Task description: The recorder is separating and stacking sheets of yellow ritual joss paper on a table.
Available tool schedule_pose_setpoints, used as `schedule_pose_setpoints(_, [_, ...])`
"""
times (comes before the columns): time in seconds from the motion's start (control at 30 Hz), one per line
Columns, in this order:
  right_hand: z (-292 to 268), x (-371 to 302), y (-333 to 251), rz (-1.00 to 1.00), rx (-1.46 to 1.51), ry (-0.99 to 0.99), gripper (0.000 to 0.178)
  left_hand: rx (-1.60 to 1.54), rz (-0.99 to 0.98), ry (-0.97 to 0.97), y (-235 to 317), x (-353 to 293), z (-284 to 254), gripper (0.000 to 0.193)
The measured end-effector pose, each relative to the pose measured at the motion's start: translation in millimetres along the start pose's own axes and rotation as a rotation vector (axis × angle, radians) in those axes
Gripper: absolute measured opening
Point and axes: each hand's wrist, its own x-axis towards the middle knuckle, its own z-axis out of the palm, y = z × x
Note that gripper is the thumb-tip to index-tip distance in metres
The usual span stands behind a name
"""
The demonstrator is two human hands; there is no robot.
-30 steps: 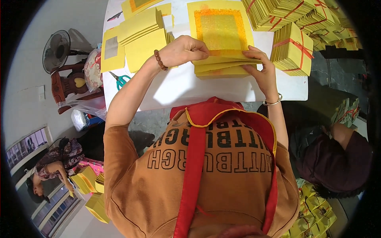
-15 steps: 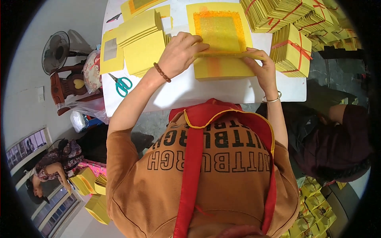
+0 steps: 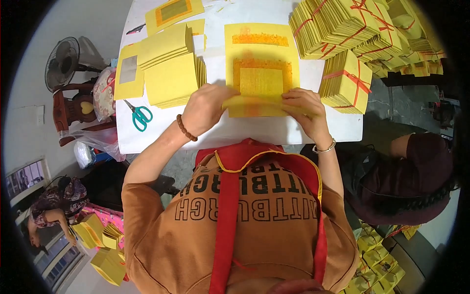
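Note:
In front of me lies a yellow paper sheet (image 3: pixel 262 78) with an orange printed frame and an orange band farther up. A strip near its close end is raised and slightly blurred between my hands. My left hand (image 3: pixel 208 107) is closed at the left end of this strip, its fingertips partly smeared by motion. Across from it, my right hand (image 3: pixel 307 110) pinches the strip's right end between thumb and fingers. To the left, stacks of folded yellow paper (image 3: pixel 171 78) lie close to my left hand. Teal-handled scissors (image 3: pixel 141 117) rest near the table's left edge.
Bundles of yellow paper tied with red string (image 3: pixel 346 83) stand on the right, with a larger pile (image 3: pixel 338 29) behind. Loose printed sheets (image 3: pixel 128 71) and a dark cutter (image 3: pixel 136 29) lie at left. One person (image 3: pixel 406 181) sits to the right, another (image 3: pixel 56 206) at far left.
Both hands have moved nearer to me with the raised strip. More of the sheet now lies flat beyond them, showing the separate far orange band. The whole view has shifted slightly.

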Motion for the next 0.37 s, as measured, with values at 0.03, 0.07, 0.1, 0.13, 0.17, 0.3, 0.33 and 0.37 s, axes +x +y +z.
schedule_pose_setpoints(0.03, [1,3,0,-0.003,0.000,-0.003,0.014,-0.035,-0.136,-0.001,0,5,0,0.015])
schedule_pose_setpoints(0.07, [1,5,-1,0.192,0.116,-0.015,0.016,-0.073,-0.270,-0.004,0,11,0,0.008])
schedule_pose_setpoints(0.1, [1,8,-1,0.386,0.232,-0.025,0.017,-0.076,-0.269,-0.002,-1,16,1,0.008])
schedule_pose_setpoints(0.13, [2,11,-2,0.386,0.229,-0.026,0.017,-0.126,-0.415,-0.035,-3,22,2,0.011])
schedule_pose_setpoints(0.17, [2,16,-2,0.476,0.339,0.009,0.027,-0.174,-0.561,-0.068,-6,27,2,0.018])
schedule_pose_setpoints(0.3, [17,28,6,0.542,0.537,0.259,0.069,-0.343,-0.717,-0.076,-41,36,16,0.030])
schedule_pose_setpoints(0.33, [17,30,8,0.549,0.488,0.236,0.074,-0.413,-0.760,-0.096,-48,36,20,0.034])
schedule_pose_setpoints(0.37, [15,32,11,0.557,0.439,0.214,0.078,-0.483,-0.802,-0.119,-54,36,22,0.037])
